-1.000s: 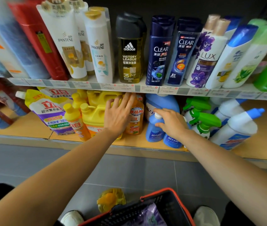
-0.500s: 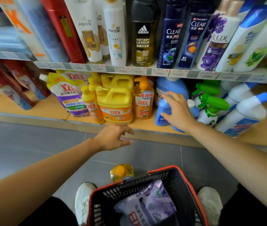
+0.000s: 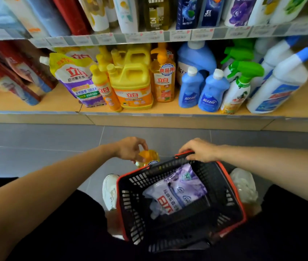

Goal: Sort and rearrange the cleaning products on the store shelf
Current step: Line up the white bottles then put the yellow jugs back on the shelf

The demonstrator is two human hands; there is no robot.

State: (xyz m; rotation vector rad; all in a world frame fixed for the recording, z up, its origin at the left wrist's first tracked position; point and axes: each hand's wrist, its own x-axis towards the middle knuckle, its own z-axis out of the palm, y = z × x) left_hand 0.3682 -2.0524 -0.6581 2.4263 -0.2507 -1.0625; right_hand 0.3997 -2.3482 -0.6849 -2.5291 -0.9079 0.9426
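Moved since half a second ago: both my hands have dropped away from the lower shelf to the basket; the view has tipped down with them.

Basket: black plastic mesh shopping basket with a red rim (image 3: 232, 187), nearest me, between my white shoes on the grey tiled floor.

Pouch: pale purple soft refill pouch (image 3: 175, 191) lies flat inside the basket, below my right fingertips.

Right hand: right hand (image 3: 200, 150) rests on the far rim, fingers curled together over the edge; I judge it is steadying the basket, not lifting it.

Left hand: left hand (image 3: 131, 148) is just beyond the far left corner of the basket, thumb and fingertips pinched on the cap of the bottle.

Bottle: small clear yellow plastic bottle with an orange cap (image 3: 147, 157) stands on the floor touching the basket's outer wall, directly under my left fingers.

Handling: I expect a full liquid bottle, fairly heavy for a cap pinch, with stiff, smooth and likely slippery walls. I would slide the fingers down to wrap the neck or shoulder before lifting; the cap alone could twist or slip.

Shelf: wooden lower shelf (image 3: 36, 104), well beyond both sets of fingertips, holds yellow dish-soap jugs (image 3: 132, 85), blue bottles (image 3: 213, 91) and green-trigger sprays (image 3: 243, 81) standing upright.

Difference: my right hand was on the blue bottles a moment ago and now they stand untouched; my left hung empty then and now grips the cap.
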